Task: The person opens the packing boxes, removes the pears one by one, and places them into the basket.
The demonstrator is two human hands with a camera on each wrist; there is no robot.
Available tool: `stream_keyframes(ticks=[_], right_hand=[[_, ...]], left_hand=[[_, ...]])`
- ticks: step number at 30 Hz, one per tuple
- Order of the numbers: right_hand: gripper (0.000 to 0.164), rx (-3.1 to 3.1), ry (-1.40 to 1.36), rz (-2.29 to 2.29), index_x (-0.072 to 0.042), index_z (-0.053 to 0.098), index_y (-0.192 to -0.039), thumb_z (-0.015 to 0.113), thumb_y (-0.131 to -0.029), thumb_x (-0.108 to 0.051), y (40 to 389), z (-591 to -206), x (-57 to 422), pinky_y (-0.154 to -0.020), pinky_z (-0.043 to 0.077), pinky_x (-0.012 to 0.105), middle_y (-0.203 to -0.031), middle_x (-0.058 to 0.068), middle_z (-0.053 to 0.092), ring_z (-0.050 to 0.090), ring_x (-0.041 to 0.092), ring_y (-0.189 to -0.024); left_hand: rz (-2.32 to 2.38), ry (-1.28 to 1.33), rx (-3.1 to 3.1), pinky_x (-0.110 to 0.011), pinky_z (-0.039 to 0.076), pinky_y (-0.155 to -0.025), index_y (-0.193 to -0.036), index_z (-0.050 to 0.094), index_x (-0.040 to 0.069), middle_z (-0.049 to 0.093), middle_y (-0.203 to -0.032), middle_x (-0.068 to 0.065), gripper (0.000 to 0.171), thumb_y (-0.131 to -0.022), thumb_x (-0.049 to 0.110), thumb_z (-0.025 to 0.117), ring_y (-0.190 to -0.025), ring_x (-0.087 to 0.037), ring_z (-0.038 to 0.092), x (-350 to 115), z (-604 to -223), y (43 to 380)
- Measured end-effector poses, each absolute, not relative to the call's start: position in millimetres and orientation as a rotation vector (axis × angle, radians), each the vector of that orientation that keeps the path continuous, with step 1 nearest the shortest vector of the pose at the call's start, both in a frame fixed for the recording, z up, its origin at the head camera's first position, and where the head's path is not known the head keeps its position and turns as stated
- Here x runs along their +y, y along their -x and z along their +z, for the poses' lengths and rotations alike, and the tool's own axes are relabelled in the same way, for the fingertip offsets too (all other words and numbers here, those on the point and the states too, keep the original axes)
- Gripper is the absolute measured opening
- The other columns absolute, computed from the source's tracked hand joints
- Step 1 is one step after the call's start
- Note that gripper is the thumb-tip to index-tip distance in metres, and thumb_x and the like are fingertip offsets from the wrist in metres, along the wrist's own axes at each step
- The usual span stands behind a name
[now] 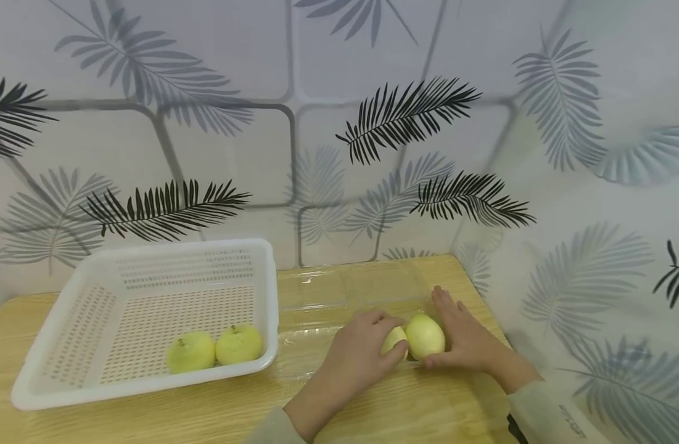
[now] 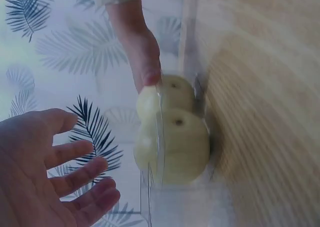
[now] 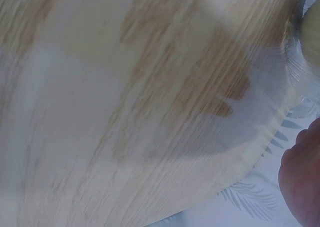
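Two pale yellow-green pears, a right one (image 1: 425, 336) and a left one (image 2: 185, 147), sit side by side at the right end of a clear plastic box (image 1: 308, 348). My left hand (image 1: 361, 351) is over the left pear, fingers relaxed; in the left wrist view a gap shows between fingers and fruit. Beside the right pear lies my right hand (image 1: 467, 339), its fingers extended along the box's end and its thumb at the near rim. Most of the left pear is hidden by my left hand in the head view. The right wrist view catches only a pear's edge (image 3: 312, 37).
A white perforated plastic basket (image 1: 150, 388) stands on the left of the wooden table (image 1: 406, 413), with two more yellow-green pears (image 1: 190, 353) at its near right side. The box's clear lid (image 1: 367, 283) lies back toward the leaf-patterned wall (image 1: 328, 123).
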State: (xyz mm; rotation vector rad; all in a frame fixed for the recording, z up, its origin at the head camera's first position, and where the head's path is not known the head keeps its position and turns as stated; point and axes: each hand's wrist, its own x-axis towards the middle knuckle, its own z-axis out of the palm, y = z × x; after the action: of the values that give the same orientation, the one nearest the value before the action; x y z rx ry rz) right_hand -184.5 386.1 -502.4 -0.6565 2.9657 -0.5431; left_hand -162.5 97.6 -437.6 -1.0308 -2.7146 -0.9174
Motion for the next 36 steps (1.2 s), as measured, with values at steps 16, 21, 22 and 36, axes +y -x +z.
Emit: stream_keyframes(ticks=[16, 21, 22, 36], right_hand=[[0.135, 2.943, 0.634, -0.547, -0.005, -0.004, -0.159, 0.076, -0.071, -0.067, 184.4, -502.6, 382.9, -0.118, 0.015, 0.064, -0.166, 0.022, 0.001, 0.009, 0.047, -0.150], [0.134, 2.939, 0.620, -0.532, -0.004, -0.002, -0.159, 0.075, -0.071, -0.069, 184.3, -501.8, 379.6, -0.119, 0.015, 0.062, -0.166, 0.020, 0.000, 0.008, 0.045, -0.151], [0.134, 2.939, 0.617, -0.527, -0.003, -0.002, -0.159, 0.074, -0.071, -0.070, 184.6, -502.3, 379.1, -0.120, 0.015, 0.061, -0.166, 0.020, 0.000, 0.008, 0.045, -0.151], [0.136, 2.940, 0.595, -0.515, -0.004, -0.002, -0.159, 0.073, -0.069, -0.074, 184.6, -501.1, 380.6, -0.120, 0.016, 0.060, -0.165, 0.022, 0.003, 0.009, 0.043, -0.151]], left_hand=[[-0.462, 0.961, -2.903, -0.044, 0.053, -0.099, -0.130, 0.065, 0.014, 0.066, -0.128, -0.012, 0.057, -0.094, 0.058, 0.058, -0.120, -0.031, 0.057, 95.1, -449.7, 185.5], [-0.438, 0.973, -2.925, -0.044, 0.052, -0.099, -0.129, 0.066, 0.015, 0.070, -0.121, -0.009, 0.061, -0.091, 0.062, 0.060, -0.117, -0.032, 0.059, 100.8, -456.4, 188.3], [-0.422, 0.975, -2.926, -0.043, 0.052, -0.099, -0.128, 0.066, 0.016, 0.071, -0.119, -0.008, 0.061, -0.090, 0.063, 0.060, -0.115, -0.031, 0.059, 102.3, -457.7, 189.1], [-0.483, 1.042, -2.877, -0.050, 0.031, -0.118, -0.135, 0.062, 0.022, 0.064, -0.130, -0.009, 0.059, -0.089, 0.058, 0.061, -0.135, -0.035, 0.046, 114.7, -470.5, 189.5]])
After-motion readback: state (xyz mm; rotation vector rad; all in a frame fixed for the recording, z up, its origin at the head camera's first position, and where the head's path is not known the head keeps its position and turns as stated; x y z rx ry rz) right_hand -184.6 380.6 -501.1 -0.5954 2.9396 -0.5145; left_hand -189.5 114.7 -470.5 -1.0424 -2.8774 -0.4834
